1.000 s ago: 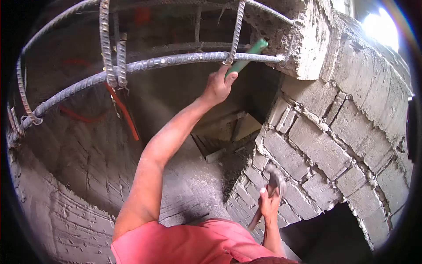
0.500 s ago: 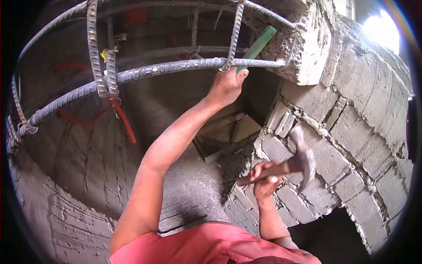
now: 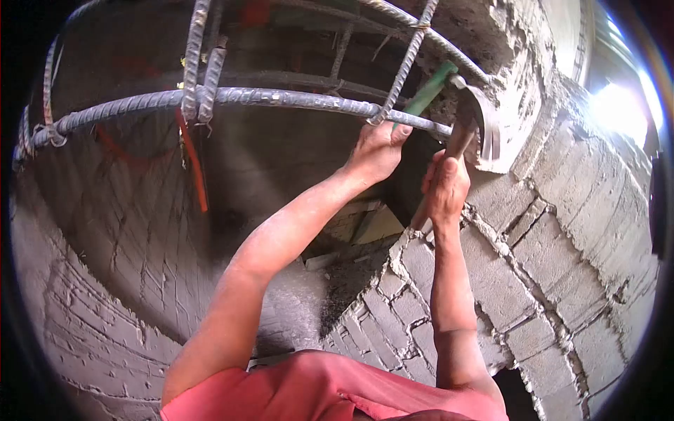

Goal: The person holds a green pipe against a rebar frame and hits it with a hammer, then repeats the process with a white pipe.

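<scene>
The left hand (image 3: 379, 151) is closed around the lower part of a green chisel (image 3: 431, 85), just under the horizontal rebar (image 3: 281, 99). The chisel is tilted up and to the right, and its upper end is placed against the broken concrete (image 3: 516, 67). The right hand (image 3: 446, 186) is raised just beside the left one, and it is wrapped tightly around the wooden handle of a hammer (image 3: 486, 123). The metal head is seen near the top of the chisel, but contact cannot be told. Below both hands, a curved brick wall (image 3: 540, 245) is seen.
</scene>
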A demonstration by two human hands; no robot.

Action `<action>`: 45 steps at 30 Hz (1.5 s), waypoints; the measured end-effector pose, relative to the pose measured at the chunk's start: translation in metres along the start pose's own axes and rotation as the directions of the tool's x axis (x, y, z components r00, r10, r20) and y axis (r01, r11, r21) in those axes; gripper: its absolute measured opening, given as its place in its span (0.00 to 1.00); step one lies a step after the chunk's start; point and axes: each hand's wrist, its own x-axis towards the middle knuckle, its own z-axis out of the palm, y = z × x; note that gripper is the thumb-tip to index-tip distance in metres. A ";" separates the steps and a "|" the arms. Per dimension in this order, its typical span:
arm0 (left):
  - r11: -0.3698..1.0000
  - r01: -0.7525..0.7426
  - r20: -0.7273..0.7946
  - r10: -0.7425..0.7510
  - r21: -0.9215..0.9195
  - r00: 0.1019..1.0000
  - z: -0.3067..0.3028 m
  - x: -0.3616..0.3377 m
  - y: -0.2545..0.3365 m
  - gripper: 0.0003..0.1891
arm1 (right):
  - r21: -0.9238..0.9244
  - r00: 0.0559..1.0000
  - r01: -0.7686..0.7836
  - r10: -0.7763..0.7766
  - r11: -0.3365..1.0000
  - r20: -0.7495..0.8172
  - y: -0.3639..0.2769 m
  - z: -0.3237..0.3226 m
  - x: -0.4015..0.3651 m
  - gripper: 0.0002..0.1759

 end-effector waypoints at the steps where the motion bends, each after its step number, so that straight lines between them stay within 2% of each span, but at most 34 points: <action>1: 0.998 0.058 0.038 -0.057 -0.007 0.998 -0.003 0.000 0.001 0.29 | 0.005 1.000 0.003 -0.003 1.000 0.010 -0.004 0.002 0.000 0.27; 2: 0.994 0.094 0.098 -0.100 0.060 0.990 -0.007 0.002 0.001 0.23 | 0.096 0.999 -0.037 0.040 0.995 -0.030 -0.008 0.005 -0.002 0.29; 3: 0.994 0.092 0.084 -0.098 0.066 0.992 -0.009 0.005 -0.005 0.23 | 0.188 0.994 -0.071 0.084 0.980 -0.065 -0.010 0.008 -0.004 0.32; 4: 0.998 0.026 0.047 -0.029 0.049 0.998 -0.007 0.007 -0.012 0.20 | 0.272 0.989 0.012 0.028 0.962 -0.143 -0.008 0.012 -0.010 0.34; 6: 0.992 -0.127 -0.038 0.128 0.016 0.991 -0.007 0.010 -0.021 0.14 | 0.387 0.933 0.359 -0.320 0.849 -0.164 -0.002 0.013 -0.012 0.35; 7: 0.992 -0.121 -0.041 0.122 0.021 0.992 -0.008 0.010 -0.022 0.14 | 0.397 0.857 0.513 -0.481 0.761 -0.183 0.003 0.013 -0.010 0.34; 8: 0.996 -0.093 -0.021 0.093 0.019 0.995 -0.009 0.010 -0.023 0.14 | 0.389 0.861 0.506 -0.481 0.770 -0.168 0.008 0.013 -0.009 0.36; 9: 0.998 -0.063 0.002 0.063 0.017 0.998 -0.009 0.010 -0.019 0.15 | 0.320 0.924 0.382 -0.350 0.867 -0.157 0.007 0.012 -0.009 0.34; 10: 0.997 -0.064 -0.008 0.064 0.041 0.998 -0.010 0.009 -0.012 0.17 | 0.123 0.980 0.194 -0.189 0.973 -0.055 0.004 0.006 -0.004 0.33; 11: 0.998 -0.056 -0.009 0.056 0.041 0.998 -0.007 0.010 -0.010 0.17 | -0.097 1.000 0.004 -0.003 0.995 0.012 0.002 -0.001 0.002 0.31; 12: 0.999 -0.019 0.006 0.019 0.028 1.000 -0.007 0.010 -0.008 0.17 | -0.192 1.000 -0.003 0.007 0.981 0.022 0.002 -0.004 0.001 0.28; 13: 1.000 0.012 0.025 -0.013 0.016 1.000 -0.007 0.010 -0.006 0.18 | -0.189 1.000 -0.016 0.019 0.982 0.016 0.002 -0.003 -0.010 0.28; 15: 0.998 -0.024 -0.001 0.024 0.064 1.000 -0.010 0.013 -0.006 0.18 | 0.153 0.997 0.044 -0.035 0.987 -0.064 -0.001 0.002 -0.018 0.30; 16: 0.997 -0.022 0.018 0.021 0.070 1.000 -0.009 0.011 -0.009 0.18 | 0.266 0.980 0.153 -0.113 0.952 -0.163 -0.008 0.009 -0.023 0.36; 17: 0.997 -0.024 0.031 0.022 0.078 0.999 -0.009 0.010 -0.013 0.18 | 0.282 0.946 0.315 -0.277 0.906 -0.167 -0.002 0.004 -0.021 0.34; 18: 0.992 0.059 0.056 -0.066 0.112 0.996 -0.012 0.010 -0.005 0.18 | 0.371 0.892 0.452 -0.416 0.811 -0.178 -0.001 0.006 -0.013 0.32; 19: 0.992 0.063 0.057 -0.070 0.112 0.996 -0.011 0.011 -0.010 0.18 | 0.450 0.817 0.567 -0.539 0.690 -0.203 -0.001 0.008 -0.004 0.31; 20: 0.997 -0.019 0.030 0.017 0.079 0.999 -0.009 0.012 -0.016 0.19 | 0.287 0.854 0.519 -0.502 0.805 -0.136 0.002 0.000 0.000 0.30; 21: 0.993 -0.105 -0.003 0.105 0.048 0.994 -0.008 0.012 -0.019 0.19 | -0.041 0.960 0.260 -0.263 0.965 -0.099 -0.002 -0.005 0.001 0.35; 23: 0.997 -0.072 0.007 0.072 0.032 0.997 -0.008 0.008 -0.014 0.21 | -0.235 0.999 0.005 0.007 0.972 0.051 0.000 -0.022 0.012 0.31; 25: 0.994 0.022 0.085 -0.031 0.111 0.996 -0.013 0.010 -0.007 0.19 | -0.176 0.998 -0.013 0.023 0.984 0.060 -0.005 -0.023 0.004 0.29; 27: 0.996 0.038 0.034 -0.041 0.082 0.999 -0.010 0.008 -0.008 0.19 | 0.106 0.995 0.077 -0.070 0.991 -0.067 -0.015 -0.017 -0.015 0.28; 28: 0.996 -0.035 -0.005 0.036 0.078 0.999 -0.008 0.009 -0.014 0.18 | 0.247 0.978 0.146 -0.102 0.958 -0.182 -0.025 -0.008 -0.019 0.31; 29: 0.991 -0.108 -0.043 0.112 0.077 0.993 -0.006 0.010 -0.020 0.17 | 0.396 0.909 0.412 -0.397 0.821 -0.123 -0.015 -0.014 -0.010 0.29; 31: 0.992 -0.105 -0.015 0.107 0.070 0.994 -0.010 0.014 -0.016 0.17 | 0.491 0.886 0.452 -0.439 0.745 -0.150 -0.008 -0.011 0.002 0.29; 32: 0.993 -0.096 0.007 0.096 0.061 0.995 -0.012 0.014 -0.014 0.16 | 0.257 0.934 0.356 -0.350 0.899 -0.068 -0.011 -0.015 0.006 0.28; 33: 0.995 -0.083 0.027 0.081 0.050 0.996 -0.013 0.012 -0.013 0.16 | -0.385 0.884 0.407 -0.464 0.829 -0.065 0.012 -0.016 0.017 0.28; 35: 0.992 -0.127 -0.004 0.127 0.027 0.992 -0.012 0.012 -0.017 0.15 | -0.358 0.999 0.047 -0.045 0.932 0.013 -0.006 -0.024 0.021 0.24; 37: 0.979 -0.201 -0.041 0.202 0.010 0.979 -0.014 0.021 -0.017 0.15 | -0.346 0.997 0.075 -0.071 0.935 0.025 -0.011 -0.026 0.014 0.25; 39: 0.973 -0.187 -0.049 0.195 0.135 0.980 -0.011 0.018 -0.019 0.15 | 0.147 0.989 0.121 -0.106 0.982 -0.107 -0.016 -0.019 -0.008 0.28; 40: 0.973 -0.186 -0.046 0.193 0.136 0.980 -0.010 0.016 -0.021 0.15 | 0.260 0.958 0.271 -0.235 0.927 -0.162 -0.017 -0.016 -0.010 0.33; 41: 0.982 -0.157 -0.040 0.162 0.104 0.986 -0.010 0.015 -0.022 0.16 | 0.256 0.906 0.417 -0.378 0.872 -0.189 -0.016 -0.016 -0.008 0.36; 43: 0.989 -0.129 -0.031 0.131 0.067 0.991 -0.008 0.007 -0.018 0.16 | 0.277 0.861 0.505 -0.456 0.818 -0.223 -0.024 -0.012 -0.009 0.38; 45: 0.981 0.173 -0.048 -0.170 0.083 0.984 -0.008 -0.012 -0.014 0.20 | 0.197 0.956 0.284 -0.260 0.938 -0.140 -0.030 -0.022 -0.018 0.38</action>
